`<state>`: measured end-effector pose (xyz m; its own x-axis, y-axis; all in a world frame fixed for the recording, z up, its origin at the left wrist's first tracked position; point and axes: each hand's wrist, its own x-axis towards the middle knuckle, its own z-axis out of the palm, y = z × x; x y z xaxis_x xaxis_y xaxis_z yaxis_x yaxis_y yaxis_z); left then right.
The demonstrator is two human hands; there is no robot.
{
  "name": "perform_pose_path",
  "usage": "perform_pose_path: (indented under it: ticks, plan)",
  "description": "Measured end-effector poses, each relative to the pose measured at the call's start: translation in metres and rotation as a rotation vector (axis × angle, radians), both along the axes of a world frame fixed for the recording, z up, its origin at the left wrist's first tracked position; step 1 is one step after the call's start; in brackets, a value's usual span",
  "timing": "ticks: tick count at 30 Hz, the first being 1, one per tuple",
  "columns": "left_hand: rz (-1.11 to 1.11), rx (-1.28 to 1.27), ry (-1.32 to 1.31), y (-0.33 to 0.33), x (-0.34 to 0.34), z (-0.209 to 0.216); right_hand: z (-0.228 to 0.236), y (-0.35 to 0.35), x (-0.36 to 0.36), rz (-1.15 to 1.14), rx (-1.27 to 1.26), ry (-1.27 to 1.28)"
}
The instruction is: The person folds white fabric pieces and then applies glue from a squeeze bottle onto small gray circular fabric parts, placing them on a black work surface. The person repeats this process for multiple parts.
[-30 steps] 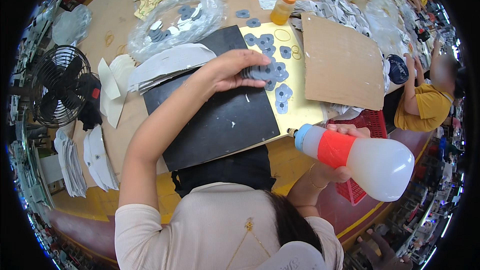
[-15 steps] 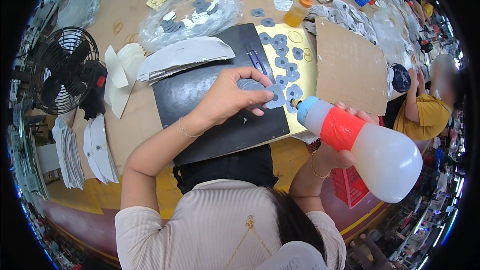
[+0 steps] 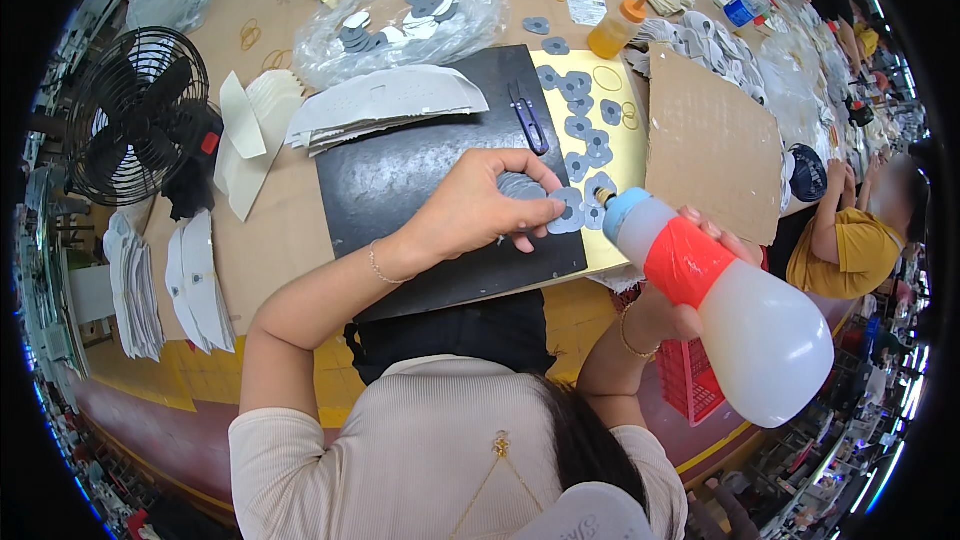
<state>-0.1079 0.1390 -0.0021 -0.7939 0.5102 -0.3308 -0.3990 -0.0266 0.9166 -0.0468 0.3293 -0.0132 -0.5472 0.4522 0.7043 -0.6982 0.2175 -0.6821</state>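
Pinched in my left hand [image 3: 490, 205] is a stack of grey flower-shaped pieces [image 3: 518, 187], above the black mat [image 3: 400, 155]. The front piece [image 3: 566, 212], with a dark round centre, sticks out past my thumb and forefinger. My right hand [image 3: 715, 255] grips a large translucent squeeze bottle [image 3: 765, 325] with a red band and a light blue cap. It is tilted, its nozzle [image 3: 605, 198] aimed left, close to the front piece; whether they touch I cannot tell. Several loose grey pieces [image 3: 578, 127] lie on the yellow sheet beside the mat.
Purple thread snips [image 3: 530, 125] and a pile of white panels [image 3: 390, 105] lie on the mat. Behind sit a plastic bag [image 3: 320, 50] of pieces and an orange-capped bottle [image 3: 615, 30]. A cardboard sheet [image 3: 710, 145] lies right, a black fan [image 3: 140, 120] stands left. A co-worker [image 3: 845, 250] sits at right.
The view has shifted slightly. My left hand has come a little nearer to me with the stack. The squeeze bottle is tilted more steeply, its base lower.
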Motion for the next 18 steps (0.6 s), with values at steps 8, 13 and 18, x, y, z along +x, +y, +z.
perform_pose_path:
  ticks: [8, 13, 18]
  plan:
    - [-0.083, -0.079, 0.023, 0.003, 0.002, 0.004, 0.0, 0.017, 0.002, 0.221, 0.267, 0.0]
    - [-0.099, -0.048, -0.005, 0.004, 0.003, 0.002, -0.004, 0.025, -0.004, 0.058, 0.383, 0.044]
    - [0.005, 0.037, -0.083, 0.001, 0.0, -0.007, 0.002, 0.012, 0.004, 0.083, 0.103, 0.138]
